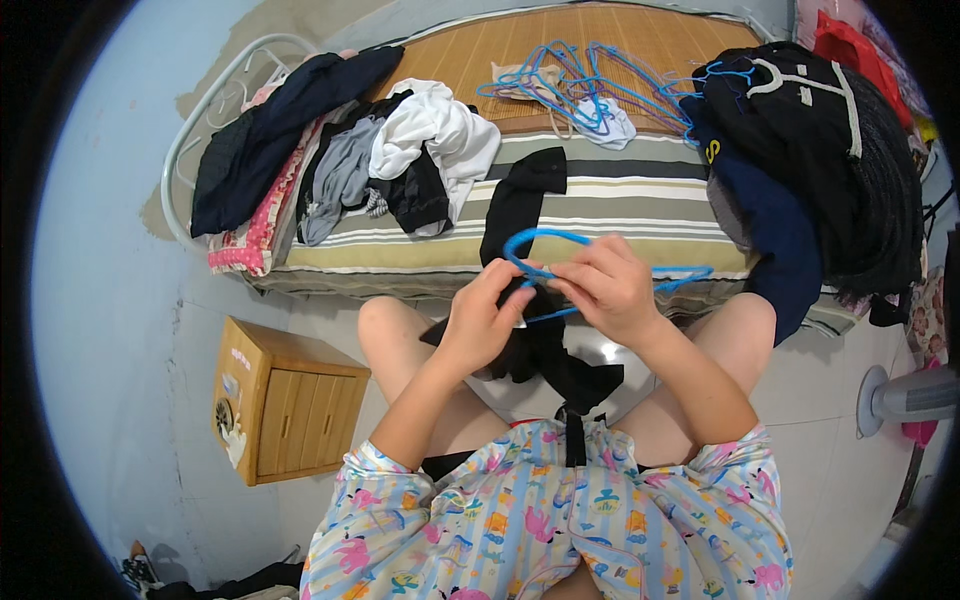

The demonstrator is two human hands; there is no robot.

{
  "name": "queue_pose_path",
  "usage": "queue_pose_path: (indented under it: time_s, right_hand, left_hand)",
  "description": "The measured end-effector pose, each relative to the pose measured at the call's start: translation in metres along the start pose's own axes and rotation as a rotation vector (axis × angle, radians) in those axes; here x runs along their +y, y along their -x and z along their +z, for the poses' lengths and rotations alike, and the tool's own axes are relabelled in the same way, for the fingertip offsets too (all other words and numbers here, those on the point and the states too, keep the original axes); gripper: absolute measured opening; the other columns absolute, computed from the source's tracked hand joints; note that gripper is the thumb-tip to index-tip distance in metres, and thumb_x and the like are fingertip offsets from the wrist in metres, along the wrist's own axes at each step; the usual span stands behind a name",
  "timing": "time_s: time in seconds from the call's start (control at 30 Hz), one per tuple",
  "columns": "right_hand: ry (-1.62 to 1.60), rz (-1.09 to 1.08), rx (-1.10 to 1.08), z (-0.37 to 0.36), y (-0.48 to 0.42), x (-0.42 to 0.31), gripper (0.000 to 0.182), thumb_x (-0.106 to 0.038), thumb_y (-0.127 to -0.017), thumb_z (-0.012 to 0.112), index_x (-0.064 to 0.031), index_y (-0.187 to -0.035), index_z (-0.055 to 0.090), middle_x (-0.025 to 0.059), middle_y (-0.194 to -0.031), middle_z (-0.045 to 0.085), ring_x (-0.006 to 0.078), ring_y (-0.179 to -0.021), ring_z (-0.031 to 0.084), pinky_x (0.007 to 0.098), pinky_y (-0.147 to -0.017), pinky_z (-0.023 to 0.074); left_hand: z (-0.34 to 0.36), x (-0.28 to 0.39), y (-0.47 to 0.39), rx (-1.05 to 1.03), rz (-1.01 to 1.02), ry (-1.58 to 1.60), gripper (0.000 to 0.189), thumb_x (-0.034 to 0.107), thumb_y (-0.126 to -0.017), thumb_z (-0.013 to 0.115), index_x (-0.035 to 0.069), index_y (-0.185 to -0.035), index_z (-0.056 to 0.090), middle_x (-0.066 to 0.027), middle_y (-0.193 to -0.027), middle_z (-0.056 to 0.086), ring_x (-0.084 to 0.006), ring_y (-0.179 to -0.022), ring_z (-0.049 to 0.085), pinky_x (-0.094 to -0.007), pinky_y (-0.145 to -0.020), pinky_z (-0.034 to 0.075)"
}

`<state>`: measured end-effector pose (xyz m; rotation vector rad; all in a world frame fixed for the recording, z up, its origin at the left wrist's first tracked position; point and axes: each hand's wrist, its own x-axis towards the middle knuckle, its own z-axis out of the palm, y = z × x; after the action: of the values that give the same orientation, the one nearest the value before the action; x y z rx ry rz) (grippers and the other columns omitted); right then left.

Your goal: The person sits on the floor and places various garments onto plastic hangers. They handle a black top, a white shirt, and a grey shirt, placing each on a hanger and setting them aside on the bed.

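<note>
A blue clothes hanger is held between my two hands, above the near edge of the bed. My left hand pinches it at its left side, thumb and index finger together. On the right, my right hand grips the hanger too, and part of its frame shows beyond the wrist. Behind and below my hands hangs a black garment. One part of it lies on the striped bed sheet, and the lower part dangles between my knees. My hands hide its middle, and I cannot tell whether my left fingers also hold its cloth.
Several blue and purple hangers lie on the bamboo mat. White and grey clothes are heaped at left, dark clothes at right. A wooden cabinet stands left of my legs, a grey fan at right.
</note>
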<state>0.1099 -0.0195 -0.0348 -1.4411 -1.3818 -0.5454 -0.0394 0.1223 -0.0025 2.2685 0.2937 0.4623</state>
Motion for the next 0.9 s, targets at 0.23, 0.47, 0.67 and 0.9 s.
queue_pose_path:
  time_s: [0.23,0.47,0.67,0.9]
  right_hand:
    - [-0.125,0.444,-0.321,0.029,0.025,-0.023,0.02,-0.013,-0.072,0.068,-0.0042,-0.09,0.065,0.0135,-0.078,0.065,0.0373,-0.074,0.063,0.041,-0.066,0.0523]
    - [-0.402,0.822,-0.604,0.101,0.079,0.041,0.056,-0.034,-0.081,0.075,-0.001,-0.121,0.055,0.0183,-0.108,0.064,0.0284,-0.09,0.065,0.0381,-0.079,0.0518]
    - [-0.635,0.852,-0.567,0.104,0.069,0.028,0.029,-0.021,-0.087,0.072,-0.0016,-0.106,0.061,0.0014,-0.08,0.058,0.0137,-0.074,0.055,0.0302,-0.068,0.0484]
    - [-1.06,1.355,-0.239,0.058,0.037,0.068,0.011,-0.024,-0.096,0.059,-0.0135,-0.099,0.059,-0.0033,-0.086,0.062,0.0075,-0.07,0.055,0.0244,-0.06,0.0481]
  left_hand:
    - [-0.008,-0.023,-0.011,0.317,-0.168,0.595,0.019,0.012,-0.099,0.055,0.002,-0.113,0.064,0.0017,-0.1,0.061,-0.0037,-0.089,0.05,-0.0201,-0.085,0.038]
    - [-0.029,0.007,0.001,0.257,-0.248,0.874,0.014,0.014,-0.099,0.056,0.005,-0.108,0.061,0.0019,-0.099,0.059,-0.0053,-0.089,0.052,-0.0206,-0.083,0.04]
    - [-0.047,0.022,0.018,0.232,-0.222,0.853,0.019,0.025,-0.1,0.057,0.006,-0.097,0.058,0.0034,-0.091,0.054,-0.005,-0.083,0.047,-0.0206,-0.076,0.039]
    - [-0.073,-0.013,0.022,0.341,-0.147,0.251,0.055,0.054,-0.103,0.033,0.008,-0.084,0.055,0.0007,-0.076,0.049,-0.0097,-0.071,0.041,-0.0261,-0.067,0.033]
